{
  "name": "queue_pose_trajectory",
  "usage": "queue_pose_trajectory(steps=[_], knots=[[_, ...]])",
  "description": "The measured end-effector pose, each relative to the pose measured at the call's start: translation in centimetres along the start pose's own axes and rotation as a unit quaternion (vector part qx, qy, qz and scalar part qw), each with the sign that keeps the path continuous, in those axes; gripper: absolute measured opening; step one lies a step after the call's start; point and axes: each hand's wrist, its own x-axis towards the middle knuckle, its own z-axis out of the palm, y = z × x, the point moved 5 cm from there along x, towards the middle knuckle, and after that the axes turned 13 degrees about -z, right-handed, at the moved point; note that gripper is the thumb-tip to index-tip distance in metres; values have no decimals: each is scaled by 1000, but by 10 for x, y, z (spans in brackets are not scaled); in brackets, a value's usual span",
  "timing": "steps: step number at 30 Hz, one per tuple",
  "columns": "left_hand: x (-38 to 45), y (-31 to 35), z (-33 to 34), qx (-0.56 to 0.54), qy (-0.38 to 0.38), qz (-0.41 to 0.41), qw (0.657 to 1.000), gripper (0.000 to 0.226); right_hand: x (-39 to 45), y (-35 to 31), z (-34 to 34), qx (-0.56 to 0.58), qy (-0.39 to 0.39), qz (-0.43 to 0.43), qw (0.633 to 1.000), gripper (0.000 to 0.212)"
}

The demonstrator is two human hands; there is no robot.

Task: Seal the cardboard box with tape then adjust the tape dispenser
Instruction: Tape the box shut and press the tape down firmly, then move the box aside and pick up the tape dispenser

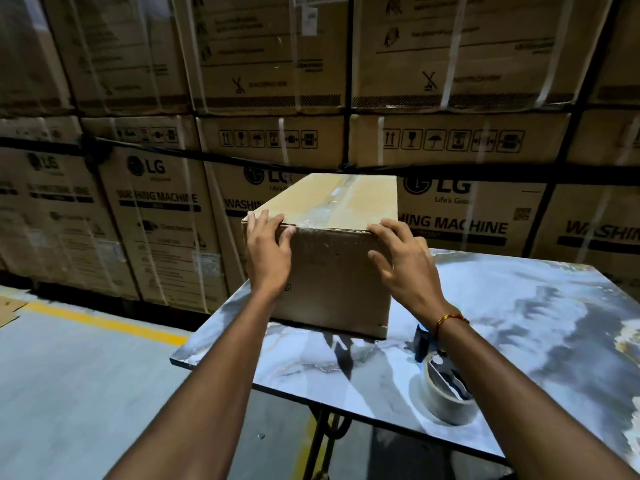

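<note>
A brown cardboard box (332, 271) stands on the marble-patterned table (519, 306), its flaps closed and a strip of clear tape running along the top seam. My left hand (268, 252) presses flat on the near left top corner, fingers spread over the edge. My right hand (398, 261) rests on the near right top corner, fingers apart. Neither hand grips anything. The tape dispenser (445, 386), with a roll of tape and a blue handle, lies on the table under my right forearm, partly hidden by it.
Tall stacks of strapped washing machine cartons (156, 202) form a wall just behind the table. The table's left edge (207, 327) sits close to the box. Grey floor with a yellow line (104, 322) lies to the left. A black metal table leg (325, 441) shows below.
</note>
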Motion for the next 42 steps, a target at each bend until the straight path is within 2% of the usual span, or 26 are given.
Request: queue_pose_trajectory(steps=[9, 13, 17, 21, 24, 28, 31, 35, 38, 42], knots=[[8, -11, 6, -7, 2, 21, 1000, 34, -2, 0, 11, -31, 21, 2, 999, 47], [2, -12, 9, 22, -23, 26, 999, 45, -5, -1, 10, -30, -2, 1, 1000, 55], [-18, -1, 5, 15, -46, -27, 998, 54, -12, -1, 6, 42, -41, 3, 998, 62], [-65, 10, 10, -14, -81, -60, 995, 44, -43, 0, -14, 106, -46, -11, 993, 51], [-114, 5, 26, -11, -144, -33, 989, 27, -82, 16, -30, 122, -52, 26, 991, 29], [-177, 0, 54, 19, -276, -57, 959, 16, -139, 43, -47, 117, -60, 104, 986, 12], [-212, -3, 74, 94, -340, -94, 931, 29, -172, 56, -56, 88, -64, 156, 982, 7], [-240, -6, 90, 167, -377, -124, 903, 51, -198, 61, -65, 65, -58, 210, 974, 11], [-247, -1, 97, 172, -383, -127, 899, 66, -207, 67, -63, 92, -56, 251, 962, 9], [-251, 7, 101, 160, -378, -132, 902, 70, -211, 69, -60, 126, -29, 310, 942, 3]])
